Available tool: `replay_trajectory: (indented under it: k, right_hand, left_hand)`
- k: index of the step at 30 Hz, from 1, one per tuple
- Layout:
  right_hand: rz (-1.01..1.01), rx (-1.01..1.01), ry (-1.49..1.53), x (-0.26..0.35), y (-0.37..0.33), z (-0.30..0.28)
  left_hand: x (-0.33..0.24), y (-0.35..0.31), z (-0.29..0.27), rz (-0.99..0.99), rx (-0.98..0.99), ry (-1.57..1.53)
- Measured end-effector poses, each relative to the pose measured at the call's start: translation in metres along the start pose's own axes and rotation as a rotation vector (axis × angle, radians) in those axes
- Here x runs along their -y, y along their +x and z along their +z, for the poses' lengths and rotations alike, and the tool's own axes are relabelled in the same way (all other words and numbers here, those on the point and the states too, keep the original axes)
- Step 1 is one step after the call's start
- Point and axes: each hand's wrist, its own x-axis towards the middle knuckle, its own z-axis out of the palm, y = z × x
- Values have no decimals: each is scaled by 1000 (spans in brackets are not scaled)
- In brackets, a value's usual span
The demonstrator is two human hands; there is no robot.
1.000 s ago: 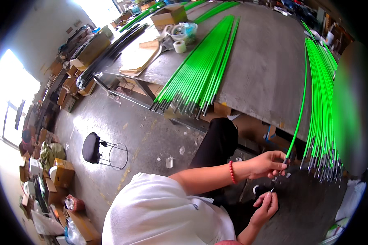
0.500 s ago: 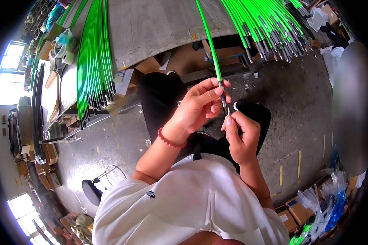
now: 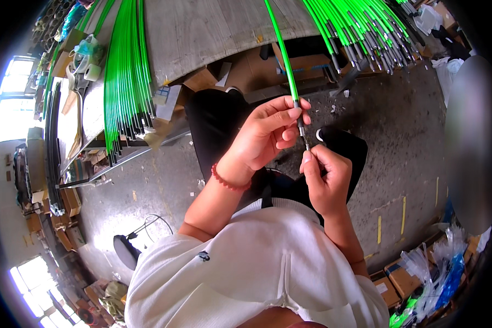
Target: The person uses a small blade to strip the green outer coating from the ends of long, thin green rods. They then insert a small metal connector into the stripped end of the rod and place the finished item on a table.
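Note:
A long thin green rod point(image 3: 285, 54) runs from the table down to my left hand point(image 3: 259, 131), which is closed round its dark lower end. A silvery metal collar point(image 3: 302, 131) shows just below those fingers. My right hand point(image 3: 332, 177) pinches a small slim metal piece point(image 3: 307, 146) between thumb and forefinger. This piece lines up with the collar at the rod's tip; whether it is joined to it, I cannot tell.
Many similar green rods lie in a bundle point(image 3: 128, 76) at the left and a pile point(image 3: 361, 38) at the right, their dark ends overhanging the grey table point(image 3: 218, 33). Cardboard boxes point(image 3: 202, 77) sit under the table. Plastic bags point(image 3: 445, 257) and cartons stand at the lower right.
The view has shifted slightly, and both hands appear a little higher in it. The grips on the rod and the small metal piece look the same.

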Motion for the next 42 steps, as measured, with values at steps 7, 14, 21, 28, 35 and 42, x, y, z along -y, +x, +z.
replay_trajectory:
  k: [7,14,21,28,35,42]
  right_hand:
    - [56,-33,58,-2,2,6]
    - [163,-65,264,-9,0,8]
    - [159,-15,214,-6,-9,4]
    - [170,-43,233,-6,-2,6]
    - [200,-47,265,-6,-5,4]
    - [270,-15,405,1,-5,1]
  left_hand:
    - [5,1,3,32,-49,64]
    - [7,-2,2,-1,23,59]
    - [4,2,0,19,-14,48]
    - [10,1,4,25,-26,64]
    - [10,2,3,-36,25,16]
    - [13,1,1,-33,76,15]
